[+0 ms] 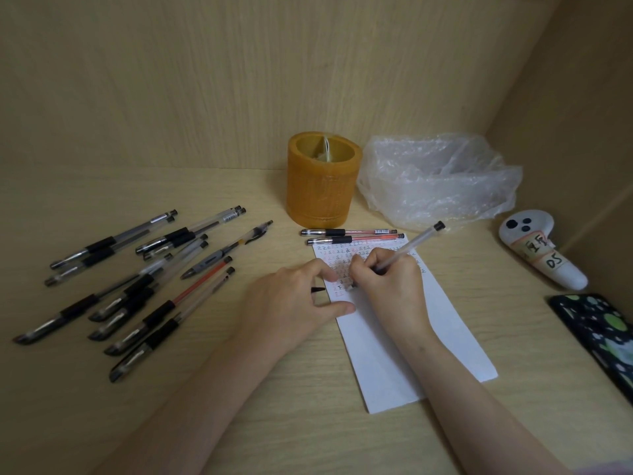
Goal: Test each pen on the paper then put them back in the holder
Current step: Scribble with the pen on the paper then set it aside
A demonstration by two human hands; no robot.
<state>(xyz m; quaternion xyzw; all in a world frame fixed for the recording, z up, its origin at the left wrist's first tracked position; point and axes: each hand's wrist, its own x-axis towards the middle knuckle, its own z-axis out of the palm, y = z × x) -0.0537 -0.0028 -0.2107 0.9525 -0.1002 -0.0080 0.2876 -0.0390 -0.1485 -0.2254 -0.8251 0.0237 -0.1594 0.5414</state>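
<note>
Right hand [383, 286]: fingers curled tight round a clear-barrelled pen [411, 246], tip down on the paper [407, 344], capped-looking dark end tilted up and away, toward the plastic bag [438, 180]. Left hand [294, 310]: thumb and fingertips pressed on the near-left edge of the paper, fingers bent, with a small black pen cap [318, 289] poking out from under them; cannot tell whether pinched or merely lying beneath.

Paper: white sheet lying just in front of the holder [322, 180], slightly to the right of it, far end covered with rows of small red and black marks, near part blank.

Holder: orange cylinder standing upright at the back of the surface [239, 389], divided inside, no pens visible in it.

Between holder and paper: two capped pens with reddish barrels [349, 235] lying side by side, the nearer one touching the sheet's far edge.

Well to the left of the holder: a loose heap of about a dozen pens [137, 279], mostly black-gripped, some crossed over each other, one with an orange-red barrel.

Just right of the holder: crumpled clear plastic bag. Further right: white controller [541, 248] with labels stuck on, and nearer than that, a dark patterned phone [596, 334] at the frame edge.
</note>
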